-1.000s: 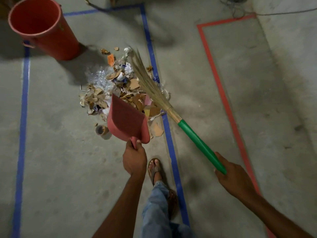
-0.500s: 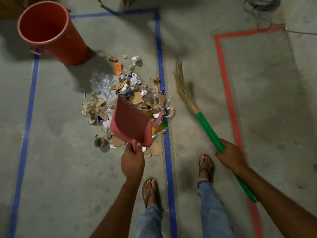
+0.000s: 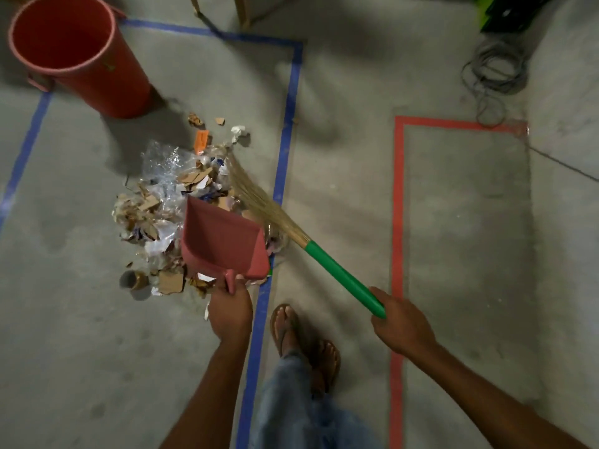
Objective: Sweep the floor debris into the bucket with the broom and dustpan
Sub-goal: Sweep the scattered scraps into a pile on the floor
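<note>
Currently grips dustpan [image 3: 223, 241] handle in left hand [image 3: 230, 314], broom [image 3: 340, 277] shaft in right hand [image 3: 402, 325]; likely needs gentle strokes against light, flimsy debris [image 3: 152, 209].

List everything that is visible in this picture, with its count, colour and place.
bucket: 1, red, upright, top left
debris: 1 pile, brown, white and clear, centre left, inside the blue tape
roll: 1, brown, near left edge of the pile
dustpan: 1, red, at the near edge of the pile
broom: 1, green handle, straw bristles lying on the right side of the pile
blue tape: lines on the grey floor, left and centre
red tape: lines on the floor, right
cable: 1 coil, grey, top right
left hand: grips the dustpan handle
right hand: grips the broom handle
feet: 2, in sandals, bottom centre
</note>
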`<state>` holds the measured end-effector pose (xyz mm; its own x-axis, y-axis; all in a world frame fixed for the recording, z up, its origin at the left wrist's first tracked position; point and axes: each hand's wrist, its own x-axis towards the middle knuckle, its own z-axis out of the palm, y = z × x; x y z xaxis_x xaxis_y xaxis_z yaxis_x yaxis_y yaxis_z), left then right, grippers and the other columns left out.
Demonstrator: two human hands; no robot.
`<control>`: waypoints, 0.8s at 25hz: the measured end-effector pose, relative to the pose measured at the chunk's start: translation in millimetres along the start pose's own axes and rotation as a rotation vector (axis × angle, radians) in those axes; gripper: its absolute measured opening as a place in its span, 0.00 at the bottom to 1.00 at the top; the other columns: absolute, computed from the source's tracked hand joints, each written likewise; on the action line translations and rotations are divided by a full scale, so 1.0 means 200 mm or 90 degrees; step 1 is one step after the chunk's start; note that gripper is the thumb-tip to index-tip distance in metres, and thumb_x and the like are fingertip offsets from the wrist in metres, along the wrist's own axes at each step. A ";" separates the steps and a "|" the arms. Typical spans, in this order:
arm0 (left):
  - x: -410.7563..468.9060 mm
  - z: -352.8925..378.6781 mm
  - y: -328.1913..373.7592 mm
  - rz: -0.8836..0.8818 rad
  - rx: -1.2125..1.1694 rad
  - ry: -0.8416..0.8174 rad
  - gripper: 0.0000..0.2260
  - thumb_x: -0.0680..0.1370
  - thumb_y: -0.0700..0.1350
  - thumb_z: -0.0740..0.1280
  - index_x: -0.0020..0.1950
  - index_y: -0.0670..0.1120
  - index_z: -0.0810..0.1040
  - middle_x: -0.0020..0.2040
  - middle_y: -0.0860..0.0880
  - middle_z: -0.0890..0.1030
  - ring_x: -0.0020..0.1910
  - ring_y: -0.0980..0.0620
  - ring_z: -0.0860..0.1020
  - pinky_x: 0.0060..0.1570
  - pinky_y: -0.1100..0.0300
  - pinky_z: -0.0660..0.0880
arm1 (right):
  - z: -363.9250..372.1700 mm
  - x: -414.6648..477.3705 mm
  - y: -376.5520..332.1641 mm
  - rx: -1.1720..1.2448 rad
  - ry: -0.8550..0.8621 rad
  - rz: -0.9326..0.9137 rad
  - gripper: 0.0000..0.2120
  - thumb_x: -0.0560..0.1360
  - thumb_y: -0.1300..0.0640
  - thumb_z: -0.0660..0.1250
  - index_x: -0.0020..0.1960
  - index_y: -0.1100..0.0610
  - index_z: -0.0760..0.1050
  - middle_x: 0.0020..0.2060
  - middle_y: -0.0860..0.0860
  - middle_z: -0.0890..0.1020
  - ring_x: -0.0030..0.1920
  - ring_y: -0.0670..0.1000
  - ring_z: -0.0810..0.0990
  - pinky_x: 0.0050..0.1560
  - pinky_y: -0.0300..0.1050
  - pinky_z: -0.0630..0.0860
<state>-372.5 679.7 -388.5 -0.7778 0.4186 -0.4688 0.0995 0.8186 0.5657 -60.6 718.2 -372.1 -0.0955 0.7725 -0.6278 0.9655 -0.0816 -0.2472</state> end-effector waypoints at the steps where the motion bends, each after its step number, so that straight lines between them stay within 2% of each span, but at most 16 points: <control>1: 0.01 0.04 0.05 0.009 -0.020 -0.004 0.19 0.81 0.57 0.63 0.65 0.47 0.80 0.56 0.41 0.83 0.57 0.36 0.80 0.54 0.46 0.74 | -0.06 0.02 0.08 0.026 0.008 0.014 0.32 0.72 0.54 0.67 0.75 0.41 0.68 0.54 0.54 0.85 0.52 0.58 0.84 0.49 0.47 0.80; 5: 0.14 0.20 0.24 0.036 -0.034 0.005 0.18 0.82 0.58 0.62 0.62 0.47 0.79 0.53 0.40 0.83 0.53 0.36 0.80 0.47 0.50 0.72 | -0.27 0.28 0.24 0.065 0.040 0.057 0.31 0.72 0.55 0.71 0.74 0.43 0.71 0.51 0.53 0.87 0.50 0.56 0.86 0.47 0.46 0.79; 8: 0.25 0.30 0.39 0.049 -0.059 0.018 0.14 0.83 0.54 0.64 0.60 0.46 0.80 0.51 0.39 0.84 0.51 0.36 0.80 0.45 0.52 0.70 | -0.49 0.68 0.18 0.077 0.094 0.072 0.29 0.72 0.58 0.71 0.72 0.45 0.74 0.54 0.56 0.86 0.54 0.59 0.85 0.50 0.49 0.80; 10: 0.31 0.35 0.51 0.041 -0.074 0.014 0.14 0.82 0.54 0.65 0.59 0.46 0.82 0.48 0.44 0.84 0.48 0.39 0.80 0.46 0.53 0.71 | -0.63 1.00 0.12 0.052 0.102 0.073 0.26 0.71 0.58 0.71 0.69 0.47 0.76 0.53 0.58 0.86 0.53 0.61 0.84 0.49 0.49 0.79; 13: 0.40 0.39 0.67 -0.010 -0.111 0.022 0.12 0.83 0.53 0.65 0.59 0.49 0.83 0.44 0.50 0.81 0.44 0.49 0.76 0.46 0.55 0.68 | -0.83 1.51 -0.06 -0.017 0.068 0.083 0.19 0.69 0.58 0.71 0.60 0.52 0.79 0.46 0.58 0.85 0.47 0.61 0.84 0.44 0.46 0.78; 17: 0.49 0.45 0.78 -0.035 -0.122 0.044 0.10 0.83 0.52 0.66 0.58 0.49 0.83 0.40 0.54 0.80 0.41 0.52 0.77 0.43 0.56 0.68 | -0.94 2.01 -0.35 -0.088 -0.015 0.064 0.11 0.66 0.59 0.72 0.49 0.57 0.81 0.31 0.54 0.83 0.32 0.56 0.84 0.32 0.44 0.79; 18: 0.51 0.47 0.80 -0.040 -0.123 0.069 0.11 0.83 0.53 0.66 0.59 0.49 0.82 0.41 0.53 0.81 0.42 0.52 0.77 0.43 0.56 0.68 | -0.93 2.09 -0.43 -0.110 -0.043 0.037 0.12 0.65 0.59 0.71 0.49 0.57 0.82 0.31 0.55 0.83 0.31 0.56 0.84 0.32 0.46 0.81; 20: 0.52 0.51 0.86 -0.056 -0.116 0.104 0.12 0.83 0.52 0.66 0.62 0.48 0.82 0.44 0.52 0.80 0.41 0.54 0.75 0.44 0.57 0.67 | -0.93 2.14 -0.51 -0.146 -0.079 -0.027 0.17 0.64 0.59 0.69 0.53 0.56 0.82 0.36 0.57 0.85 0.37 0.59 0.85 0.38 0.52 0.84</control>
<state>-373.7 905.1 -409.1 -0.8697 0.2676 -0.4147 -0.0750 0.7589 0.6469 -155.0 1174.9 -478.7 -0.1517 0.6881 -0.7096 0.9884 0.1041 -0.1104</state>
